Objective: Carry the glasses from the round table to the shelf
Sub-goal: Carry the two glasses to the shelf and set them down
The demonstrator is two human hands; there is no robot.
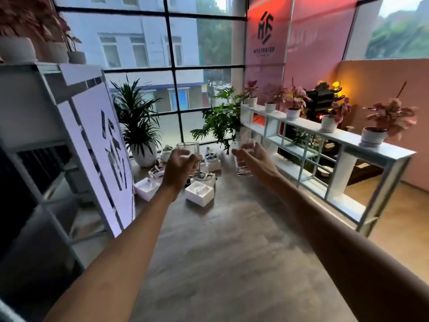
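The person's left hand (180,165) curls its fingers round a clear drinking glass (188,147), and the right hand (251,156) grips a second clear glass (243,169) the same way. Both are held upright in the air at arm's length. Both glasses are left of the low white shelf unit (348,138), which carries potted pink plants (390,117); the second glass is nearer it.

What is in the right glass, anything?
Empty: the right glass in the right hand looks clear from rim to base, with no liquid line.
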